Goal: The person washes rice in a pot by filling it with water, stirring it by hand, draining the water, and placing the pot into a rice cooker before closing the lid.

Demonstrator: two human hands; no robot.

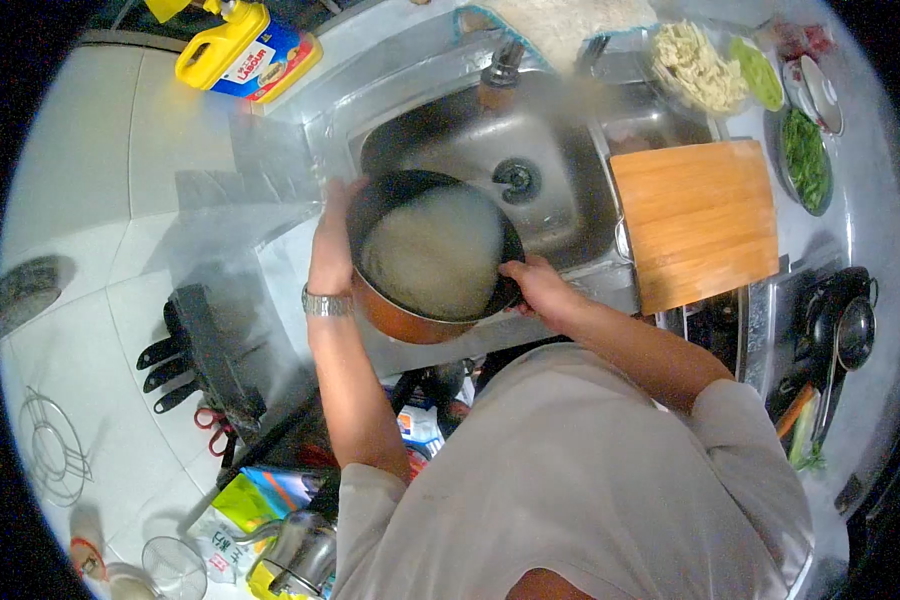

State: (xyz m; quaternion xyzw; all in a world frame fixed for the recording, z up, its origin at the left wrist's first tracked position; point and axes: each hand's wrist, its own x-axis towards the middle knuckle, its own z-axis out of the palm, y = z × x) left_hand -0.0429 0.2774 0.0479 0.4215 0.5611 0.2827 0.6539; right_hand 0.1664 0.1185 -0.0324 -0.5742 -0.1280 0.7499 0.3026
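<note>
A round pot [400, 317], orange-brown outside and dark inside, is held at the near left edge of the steel sink. Cloudy, pale contents [435, 250] lie in it; whether there are grains under the liquid I cannot tell. My left hand [335, 235], below which sits a metal watch, presses on the pot's left side, its fingers partly hidden. On the right rim, my right hand [542, 287] grips with the thumb over the edge. Beyond the pot show the sink basin [570, 205] and its drain [517, 180].
A wooden board [695, 225] lies across the sink's right part. Bowls of pale strips [698, 68] and greens [806, 160] stand at the upper right. A yellow jug [250, 55] is at the upper left, a knife block [215, 350] at the left, a kettle [305, 550] below.
</note>
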